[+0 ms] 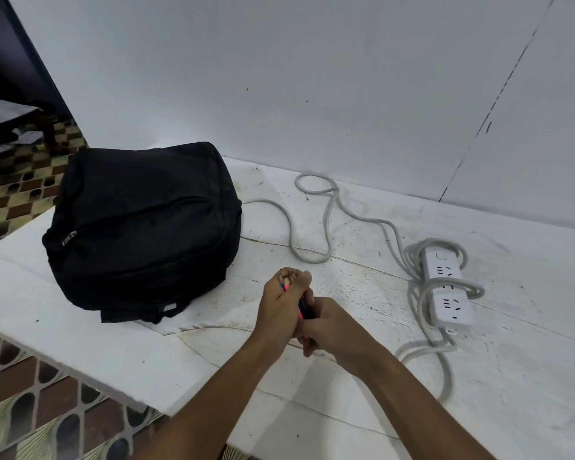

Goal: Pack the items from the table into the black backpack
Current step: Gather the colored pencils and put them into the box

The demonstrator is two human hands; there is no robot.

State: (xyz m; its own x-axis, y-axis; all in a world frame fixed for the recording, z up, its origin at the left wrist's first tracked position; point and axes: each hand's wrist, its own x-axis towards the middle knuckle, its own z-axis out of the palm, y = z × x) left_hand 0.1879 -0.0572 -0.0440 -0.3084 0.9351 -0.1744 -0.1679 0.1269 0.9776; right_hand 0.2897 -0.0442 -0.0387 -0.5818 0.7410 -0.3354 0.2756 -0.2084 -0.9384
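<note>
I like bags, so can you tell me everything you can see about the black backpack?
The black backpack lies on the white table, toward its left edge, with the wall behind it. It looks like soft, matte black fabric, puffed into a rounded shape. A long zipper curves across its upper face and looks closed, with a silvery metal pull at the left end. A dark strap or flap pokes out under the near edge. Neither hand touches it. A white cable runs beside its right side.

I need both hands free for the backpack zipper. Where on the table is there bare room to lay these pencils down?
Bare tabletop lies along the near edge, in front of the black backpack. A smaller patch sits between backpack and the cable loop. The right side is crowded by the power strip and its coiled cord. Both hands grip the pencils.
</note>
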